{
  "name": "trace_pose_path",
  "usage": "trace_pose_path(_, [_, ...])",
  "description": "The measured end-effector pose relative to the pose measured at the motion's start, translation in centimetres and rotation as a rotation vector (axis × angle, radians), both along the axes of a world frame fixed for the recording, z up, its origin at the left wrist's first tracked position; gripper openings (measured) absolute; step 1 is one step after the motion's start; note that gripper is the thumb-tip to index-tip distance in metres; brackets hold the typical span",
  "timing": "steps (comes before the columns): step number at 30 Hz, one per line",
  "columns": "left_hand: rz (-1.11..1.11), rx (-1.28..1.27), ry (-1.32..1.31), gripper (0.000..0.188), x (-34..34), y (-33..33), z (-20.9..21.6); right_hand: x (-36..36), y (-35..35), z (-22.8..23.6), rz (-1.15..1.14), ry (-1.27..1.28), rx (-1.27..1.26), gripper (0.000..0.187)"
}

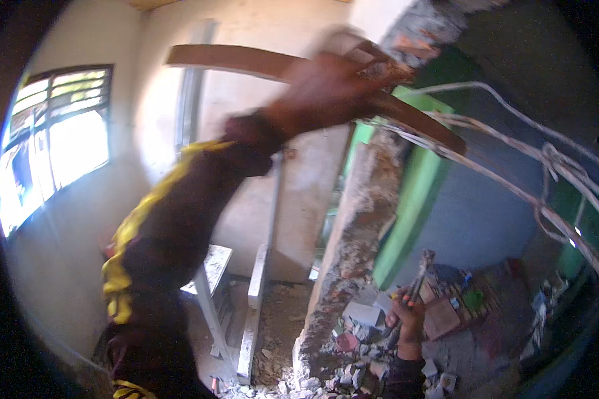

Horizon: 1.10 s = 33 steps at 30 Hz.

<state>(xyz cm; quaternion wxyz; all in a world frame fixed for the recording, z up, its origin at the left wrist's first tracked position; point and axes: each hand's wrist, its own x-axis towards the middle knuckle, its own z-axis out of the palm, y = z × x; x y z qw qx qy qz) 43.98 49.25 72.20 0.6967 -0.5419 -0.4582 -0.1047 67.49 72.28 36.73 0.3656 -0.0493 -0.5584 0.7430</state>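
My left hand (333, 86) reaches up over a brown wooden strip (239, 60) at the top of the broken wall (353, 233). Its fingers are smeared by motion beside a rough broken lump of masonry (416, 43). Whether they grip the strip or only touch it does not show. Lower right, my right hand (407, 316) is closed round the handle of a hammer (419, 276), whose head points upward. A green post (412, 206) stands along the right side of the wall.
White ropes or cables (506, 143) stretch across the right. Rubble (353, 379) covers the floor at the wall's foot. Pale beams (251, 332) and a small dusty table (209, 266) stand left of the wall. A barred window (56, 139) is far left.
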Motion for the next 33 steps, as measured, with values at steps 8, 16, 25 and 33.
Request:
trace_pose_path(8, [0.159,0.784,-0.444,0.063,-8.4,-21.9,-2.5,4.3,0.9,-3.6,-0.154,0.103,-0.049,0.028])
trace_pose_path(16, [-0.359,0.283,-1.089,0.049,-12.1,-24.0,-2.7,2.4,-0.4,-7.8,-0.110,-0.039,-0.131,0.024])
trace_pose_path(25, [-0.974,0.228,-1.321,0.046,-8.8,-21.7,-3.8,2.5,-3.4,-15.4,-0.062,-0.325,-0.237,0.021])
trace_pose_path(33, [-0.967,0.061,-1.168,0.059,-10.2,-22.5,-3.1,7.5,-4.1,-22.3,0.041,-0.688,-0.435,0.020])
